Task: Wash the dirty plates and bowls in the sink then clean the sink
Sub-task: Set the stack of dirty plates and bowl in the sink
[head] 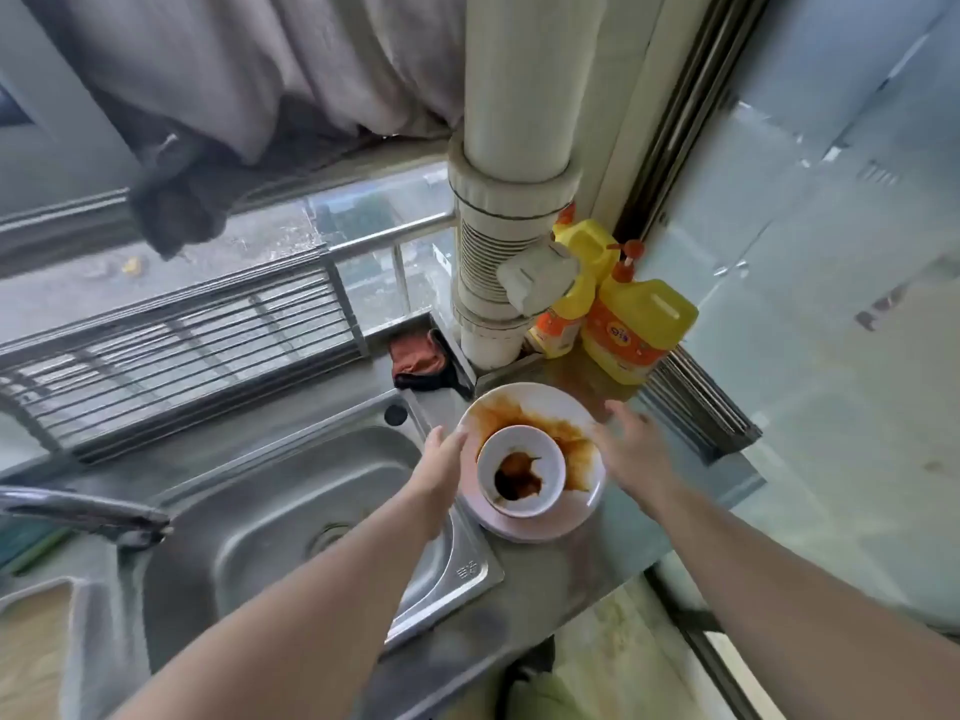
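Your left hand [444,462] and right hand [631,449] reach out on either side of the dirty plate [540,407], both with fingers spread and nothing gripped; the left fingertips sit at the plate's left rim and the right palm overlaps its right rim, though whether either actually touches cannot be told. The plate rests on the steel counter [561,574] just right of the sink [270,511], its edge close to the sink's right flange. A white bowl [521,472] stands upright on the plate, toward its near side, with dark brown sauce pooled in its bottom (orange-brown smears also cover the plate around it). The sink basin holds no dishes that you can see; the faucet [88,514] juts in from the left over its near-left corner. Behind the plate, a thick white drain pipe [511,163] rises in the corner, and two yellow detergent bottles [636,330] stand beside it, the nearer one with an orange pump cap, just beyond your right hand. A crumpled orange-and-black rag [423,363] lies on the counter behind the sink's far-right corner, near the pipe's base. A wire dish rack [176,330] stretches along the window ledge behind the sink, well apart from the plate. A grey curtain [249,70] hangs above it.
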Demonstrator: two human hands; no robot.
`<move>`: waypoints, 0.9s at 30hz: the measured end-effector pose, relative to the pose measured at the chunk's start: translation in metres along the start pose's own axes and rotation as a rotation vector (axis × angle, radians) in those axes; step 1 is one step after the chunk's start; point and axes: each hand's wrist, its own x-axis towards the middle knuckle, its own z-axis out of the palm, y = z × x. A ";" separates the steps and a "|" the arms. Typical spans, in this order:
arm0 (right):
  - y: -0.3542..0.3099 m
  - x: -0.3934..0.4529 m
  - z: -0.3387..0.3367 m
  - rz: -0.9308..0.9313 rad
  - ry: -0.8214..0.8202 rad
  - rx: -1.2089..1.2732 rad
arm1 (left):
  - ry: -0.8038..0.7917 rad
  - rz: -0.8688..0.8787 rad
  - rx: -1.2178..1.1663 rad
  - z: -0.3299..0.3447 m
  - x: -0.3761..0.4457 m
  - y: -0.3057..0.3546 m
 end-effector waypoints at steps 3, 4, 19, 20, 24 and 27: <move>0.012 0.020 0.005 0.111 -0.133 0.044 | 0.081 -0.040 -0.062 0.017 0.015 0.001; 0.015 0.026 0.009 0.141 -0.184 0.068 | 0.104 -0.057 -0.081 0.019 0.019 -0.001; -0.005 0.025 0.030 0.088 -0.213 0.133 | 0.149 -0.172 -0.535 0.036 0.034 -0.015; -0.013 0.021 0.028 0.048 -0.197 0.107 | 0.146 -0.160 -0.553 0.035 0.025 -0.010; -0.054 0.003 0.032 -0.092 -0.187 0.055 | 0.171 -0.104 -0.650 0.005 0.002 -0.002; -0.089 -0.012 0.052 -0.178 -0.221 0.000 | 0.195 -0.036 -0.651 -0.035 -0.015 -0.007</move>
